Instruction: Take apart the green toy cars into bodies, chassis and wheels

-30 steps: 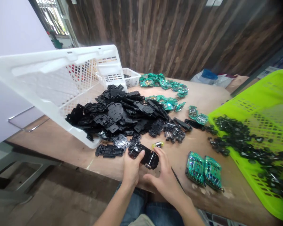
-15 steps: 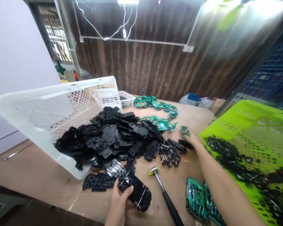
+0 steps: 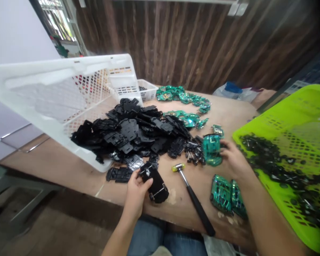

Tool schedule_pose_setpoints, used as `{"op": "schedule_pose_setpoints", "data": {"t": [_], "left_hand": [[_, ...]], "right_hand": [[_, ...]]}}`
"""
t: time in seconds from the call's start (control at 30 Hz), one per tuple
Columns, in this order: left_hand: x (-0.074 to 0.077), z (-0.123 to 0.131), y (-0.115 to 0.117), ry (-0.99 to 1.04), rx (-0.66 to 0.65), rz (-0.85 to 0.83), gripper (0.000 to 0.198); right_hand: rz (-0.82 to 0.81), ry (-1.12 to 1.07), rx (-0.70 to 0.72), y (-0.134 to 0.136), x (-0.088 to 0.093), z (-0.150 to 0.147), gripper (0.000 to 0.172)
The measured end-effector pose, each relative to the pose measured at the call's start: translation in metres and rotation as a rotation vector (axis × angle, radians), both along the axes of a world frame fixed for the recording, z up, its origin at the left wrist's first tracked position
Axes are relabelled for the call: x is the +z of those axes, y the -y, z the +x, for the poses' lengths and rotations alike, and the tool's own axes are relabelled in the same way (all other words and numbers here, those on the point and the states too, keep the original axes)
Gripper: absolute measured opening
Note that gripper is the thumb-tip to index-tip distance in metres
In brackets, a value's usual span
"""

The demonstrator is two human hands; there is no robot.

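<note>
My left hand (image 3: 139, 186) grips a black plastic toy car chassis (image 3: 158, 185), with metal axles across it, above the table's front part. In my right hand (image 3: 233, 156) is a shiny green toy car body (image 3: 212, 149), held up to the right of the axle pile. Between the hands a hammer (image 3: 196, 202) with a yellow-tipped head and black handle lies on the table. Loose axles with small black wheels (image 3: 194, 151) lie beyond it. More green car bodies (image 3: 222, 193) rest beside my right forearm. A large heap of black chassis plates (image 3: 130, 129) spreads at the left centre.
A tipped white basket (image 3: 82, 142) stands behind the heap at left. At right, a lime-green basket (image 3: 272, 117) contains many small black parts. Several green car bodies (image 3: 185, 96) and a small white basket (image 3: 149, 93) sit farther back on the wooden table (image 3: 176, 213).
My right hand has lifted a green car body and drawn it back from the far right. The left hand still holds the chassis. The view has tilted downward.
</note>
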State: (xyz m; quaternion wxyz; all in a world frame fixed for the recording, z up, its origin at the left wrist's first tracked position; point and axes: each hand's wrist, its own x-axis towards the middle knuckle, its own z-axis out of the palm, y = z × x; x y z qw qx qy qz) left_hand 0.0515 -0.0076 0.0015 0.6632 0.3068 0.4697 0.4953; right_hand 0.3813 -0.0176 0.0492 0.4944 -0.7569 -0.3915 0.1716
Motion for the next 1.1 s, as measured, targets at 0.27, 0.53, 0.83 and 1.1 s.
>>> {"op": "schedule_pose_setpoints", "data": {"t": [0.27,0.53,0.83,1.1], "left_hand": [[-0.001,-0.002,0.005,-0.008,-0.108,0.034,0.058],[-0.004,0.015,0.023,0.085,-0.35,0.098,0.045],[-0.01,0.022,0.031,0.062,-0.391,0.186,0.039],[-0.006,0.024,0.03,-0.01,-0.391,0.224,0.041]], "right_hand": [[0.031,-0.933,0.246,0.08,-0.015,-0.165,0.054],[-0.132,-0.184,0.271,0.083,-0.023,-0.183,0.066],[-0.304,0.043,0.386,0.085,-0.021,-0.185,0.075],[-0.334,0.161,0.299,0.088,-0.019,-0.18,0.074]]}}
